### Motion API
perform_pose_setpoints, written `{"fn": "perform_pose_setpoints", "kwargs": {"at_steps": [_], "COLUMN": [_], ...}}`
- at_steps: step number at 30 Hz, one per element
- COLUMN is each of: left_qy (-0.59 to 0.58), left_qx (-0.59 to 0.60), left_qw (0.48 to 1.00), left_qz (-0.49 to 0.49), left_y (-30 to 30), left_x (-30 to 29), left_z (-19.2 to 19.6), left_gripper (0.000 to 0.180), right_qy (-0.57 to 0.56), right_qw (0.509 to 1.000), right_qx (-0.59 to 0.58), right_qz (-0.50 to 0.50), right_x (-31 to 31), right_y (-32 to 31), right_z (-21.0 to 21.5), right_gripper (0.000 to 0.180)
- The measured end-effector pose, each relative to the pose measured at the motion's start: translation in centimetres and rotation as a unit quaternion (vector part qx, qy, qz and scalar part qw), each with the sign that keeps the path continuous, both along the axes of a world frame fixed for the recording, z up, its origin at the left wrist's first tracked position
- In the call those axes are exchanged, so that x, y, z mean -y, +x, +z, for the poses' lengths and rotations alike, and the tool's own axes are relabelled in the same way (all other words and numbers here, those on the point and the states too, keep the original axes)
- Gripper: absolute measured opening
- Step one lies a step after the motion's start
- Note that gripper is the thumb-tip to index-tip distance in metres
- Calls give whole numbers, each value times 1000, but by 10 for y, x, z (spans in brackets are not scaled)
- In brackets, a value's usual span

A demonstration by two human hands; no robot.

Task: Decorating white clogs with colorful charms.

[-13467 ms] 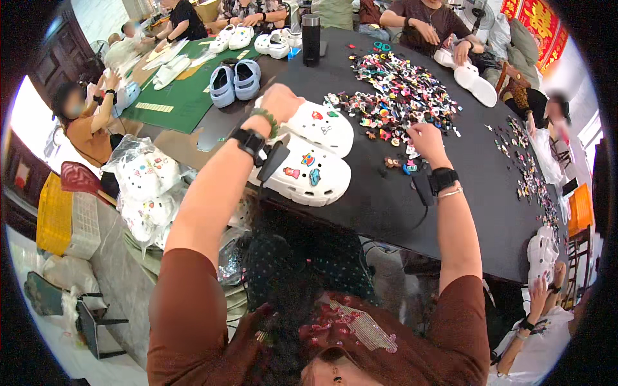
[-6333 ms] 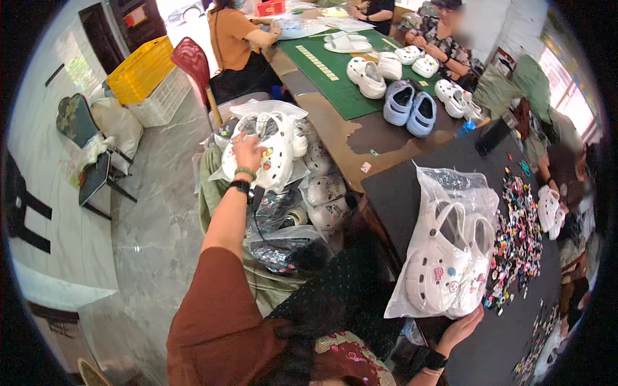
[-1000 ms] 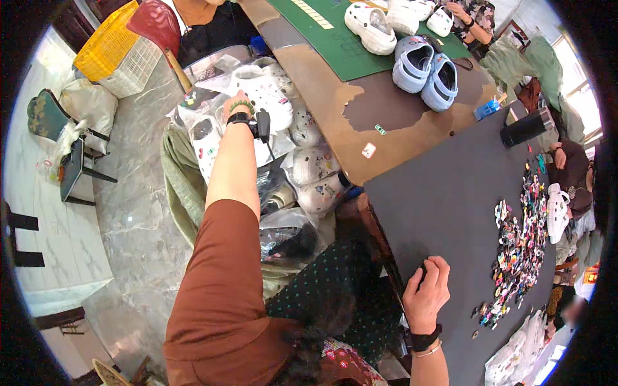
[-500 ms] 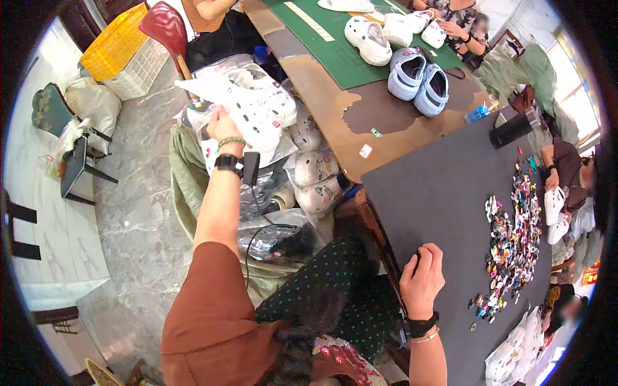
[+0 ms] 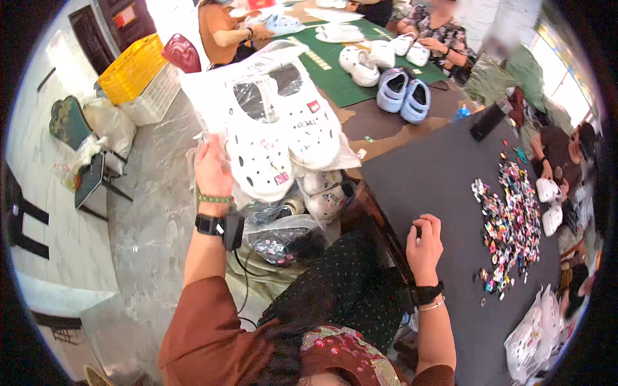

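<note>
My left hand (image 5: pixel 213 170) grips the edge of a clear plastic bag (image 5: pixel 205 96) holding a pair of white clogs (image 5: pixel 261 157). The clogs have holes and small coloured charms on their tops, and their toes point toward me. Above the near left edge of the dark grey table, my right hand (image 5: pixel 425 248) is loosely curled; a dark patch shows between thumb and fingers, and I cannot make out whether it is an object. Beneath the bag lie more bagged clogs (image 5: pixel 325 199), pale and charm-studded, and a dark bagged pair (image 5: pixel 286 243).
Many small coloured charms (image 5: pixel 508 225) are heaped on the dark grey table (image 5: pixel 412 167). Blue clogs (image 5: pixel 402 96) and white clogs (image 5: pixel 359 65) stand farther off, near a green mat (image 5: pixel 335 90). Bagged white clogs (image 5: pixel 531 334) lie at right. Other people work around the tables.
My left hand has raised the bagged white clogs off the pile and brought them closer, turning their tops into view. The right hand stays by the table edge, fingers still curled.
</note>
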State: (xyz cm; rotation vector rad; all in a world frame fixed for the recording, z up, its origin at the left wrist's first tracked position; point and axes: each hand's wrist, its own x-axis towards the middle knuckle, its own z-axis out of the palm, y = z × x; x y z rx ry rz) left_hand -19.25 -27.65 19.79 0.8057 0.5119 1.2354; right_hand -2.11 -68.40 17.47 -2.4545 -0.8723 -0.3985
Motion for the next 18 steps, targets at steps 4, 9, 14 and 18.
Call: {"fn": "perform_pose_setpoints", "kwargs": {"at_steps": [4, 9, 14, 18], "left_qy": [-23, -100, 244, -181], "left_qx": [13, 77, -95, 112], "left_qw": [993, 938, 879, 818], "left_qz": [-113, -322, -398, -535], "left_y": [39, 87, 122, 152], "left_x": [52, 152, 245, 330], "left_z": [1, 18, 13, -22], "left_gripper": [29, 35, 44, 45], "right_qy": [253, 350, 355, 323], "right_qw": [963, 930, 923, 930], "right_qx": [-95, -112, -121, -93], "right_qz": [20, -6, -89, -149], "right_x": [21, 61, 119, 159], "right_y": [1, -11, -14, -11], "right_z": [-6, 18, 26, 11], "right_gripper": [9, 10, 14, 19]}}
